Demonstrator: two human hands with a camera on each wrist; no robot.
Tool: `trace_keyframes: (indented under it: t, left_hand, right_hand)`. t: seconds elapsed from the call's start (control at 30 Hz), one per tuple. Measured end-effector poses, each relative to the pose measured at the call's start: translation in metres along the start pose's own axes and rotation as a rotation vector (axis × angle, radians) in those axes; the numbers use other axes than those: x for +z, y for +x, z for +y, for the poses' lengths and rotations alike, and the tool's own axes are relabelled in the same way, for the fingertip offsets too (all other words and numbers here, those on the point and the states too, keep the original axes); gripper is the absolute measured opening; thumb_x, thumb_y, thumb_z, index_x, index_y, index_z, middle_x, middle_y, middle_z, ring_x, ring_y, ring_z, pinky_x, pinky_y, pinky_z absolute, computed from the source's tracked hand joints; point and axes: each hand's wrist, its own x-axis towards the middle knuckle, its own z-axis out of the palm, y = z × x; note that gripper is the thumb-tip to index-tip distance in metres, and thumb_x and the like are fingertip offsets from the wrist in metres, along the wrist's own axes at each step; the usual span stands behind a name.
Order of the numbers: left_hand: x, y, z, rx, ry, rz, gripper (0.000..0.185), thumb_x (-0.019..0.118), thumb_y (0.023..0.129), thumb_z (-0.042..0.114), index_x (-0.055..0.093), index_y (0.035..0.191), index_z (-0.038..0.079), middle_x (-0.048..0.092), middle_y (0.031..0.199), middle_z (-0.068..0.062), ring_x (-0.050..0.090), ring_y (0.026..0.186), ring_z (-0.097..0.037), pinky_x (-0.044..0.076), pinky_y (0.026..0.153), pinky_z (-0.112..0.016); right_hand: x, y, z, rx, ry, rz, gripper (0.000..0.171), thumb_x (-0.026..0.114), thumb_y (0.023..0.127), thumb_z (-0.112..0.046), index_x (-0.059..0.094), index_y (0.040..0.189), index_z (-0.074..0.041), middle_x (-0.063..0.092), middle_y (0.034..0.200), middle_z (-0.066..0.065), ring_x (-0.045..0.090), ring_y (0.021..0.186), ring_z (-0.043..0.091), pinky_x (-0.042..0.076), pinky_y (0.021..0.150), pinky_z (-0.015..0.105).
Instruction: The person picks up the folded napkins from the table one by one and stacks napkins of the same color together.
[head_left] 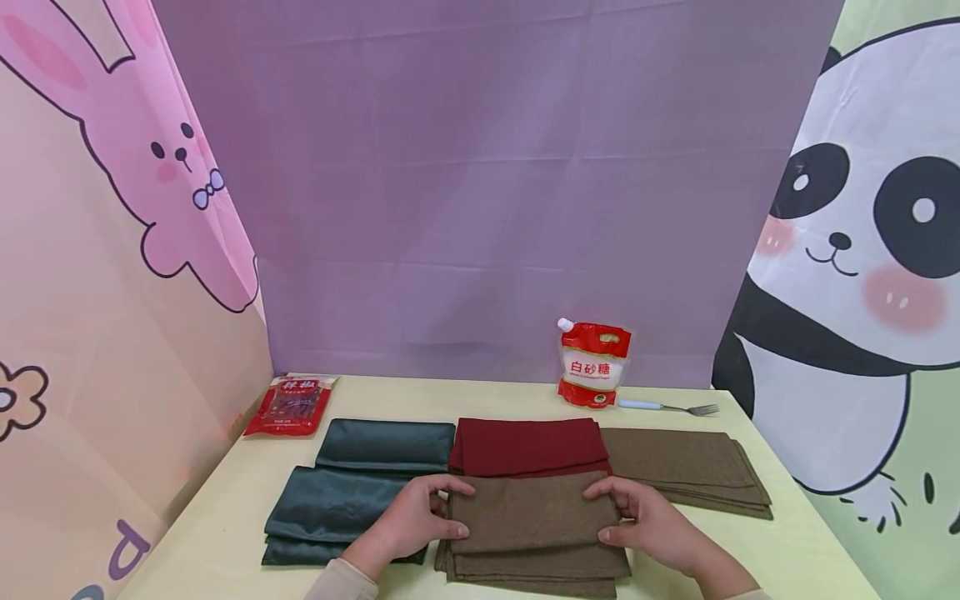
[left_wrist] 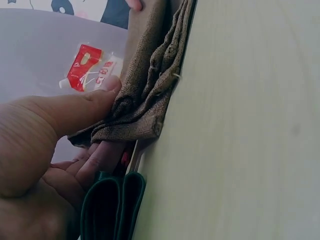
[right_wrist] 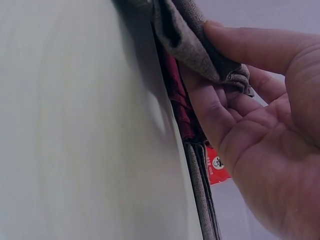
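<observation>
A folded brown cloth [head_left: 534, 518] is in front of me at the table's near side, its lower layers showing below its front. My left hand [head_left: 420, 518] pinches its left side, thumb on top and fingers beneath, as the left wrist view shows. On the opposite side my right hand [head_left: 648, 518] grips the edge likewise, with thumb above and fingers under the layers [right_wrist: 200, 55]. Just behind lies a folded dark red cloth [head_left: 528, 443], its front partly hidden. Two folded dark green cloths, a rear one [head_left: 386, 444] and a front one [head_left: 322, 504], lie by my left hand.
Another folded brown cloth [head_left: 690, 467] lies to the right of the red one. At the back stand a red and white sugar pouch [head_left: 594, 367] and, beside it, a fork [head_left: 667, 407] with a pale handle. A red packet [head_left: 291, 406] lies at the back left.
</observation>
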Motion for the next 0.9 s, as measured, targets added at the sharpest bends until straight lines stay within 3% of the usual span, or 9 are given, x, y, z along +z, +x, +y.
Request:
trace_keyframes:
  t: [0.2,0.43,0.73,0.9]
  left_hand:
    - [0.0003,0.0007,0.0009,0.004,0.007,0.027,0.047,0.091,0.079,0.002,0.077,0.121,0.018,0.07,0.101,-0.006,0.06,0.073,-0.018,0.047,0.06,-0.028]
    - [0.0005,0.0018,-0.0004,0.031,-0.011,0.033,0.047,0.091,0.08,0.004,0.075,0.123,0.017,0.069,0.105,-0.006,0.059,0.072,-0.018,0.049,0.06,-0.027]
    - [0.0009,0.0027,-0.003,0.054,-0.063,0.013,0.05,0.087,0.086,0.005,0.069,0.132,0.017,0.064,0.125,-0.008,0.066,0.075,-0.019,0.054,0.065,-0.028]
    - [0.0015,0.002,-0.0028,0.056,-0.129,-0.01,0.052,0.084,0.087,0.002,0.066,0.135,0.013,0.067,0.124,-0.012,0.072,0.083,-0.022,0.058,0.071,-0.029]
  right_hand:
    - [-0.0006,-0.0007,-0.0024,-0.004,-0.042,0.035,0.047,0.083,0.087,-0.002,0.064,0.13,-0.004,0.067,0.116,0.017,0.063,0.103,0.031,0.056,0.081,0.03]
    - [-0.0027,0.0006,0.0006,0.014,-0.056,0.087,0.047,0.085,0.086,-0.006,0.066,0.13,-0.005,0.067,0.117,0.015,0.061,0.102,0.029,0.055,0.081,0.029]
    - [-0.0055,0.0022,-0.0004,0.066,0.015,0.097,0.052,0.083,0.088,-0.004,0.063,0.136,-0.004,0.066,0.126,0.016,0.065,0.108,0.031,0.058,0.086,0.033]
    - [-0.0052,0.0026,-0.0009,0.045,0.041,0.112,0.056,0.082,0.088,-0.001,0.059,0.139,-0.001,0.065,0.128,0.019,0.066,0.108,0.032,0.059,0.087,0.033]
